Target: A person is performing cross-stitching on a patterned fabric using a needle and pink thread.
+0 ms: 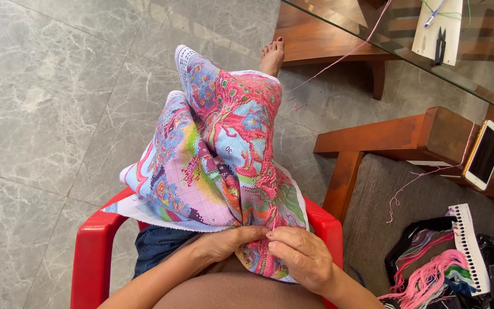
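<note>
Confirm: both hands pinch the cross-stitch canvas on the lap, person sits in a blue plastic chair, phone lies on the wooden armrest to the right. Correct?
Not quite. The chair is red, not blue, as the head view shows. The rest holds: left hand and right hand pinch the cross-stitch canvas on the lap, and the phone lies on the wooden armrest to the right.

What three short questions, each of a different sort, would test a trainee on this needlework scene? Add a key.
1. True or false: both hands rest on the near edge of the embroidered cloth.
2. Where does the phone lie? A) on the floor B) on the wooden armrest C) on the red chair
3. Fill in: the bundle of threads lies on a grey ____.

Key:
1. True. The left hand and the right hand meet at the cloth's near edge.
2. B. The phone lies on the wooden armrest, apart from the red chair.
3. Cushion. The threads lie on the grey cushion.
</note>
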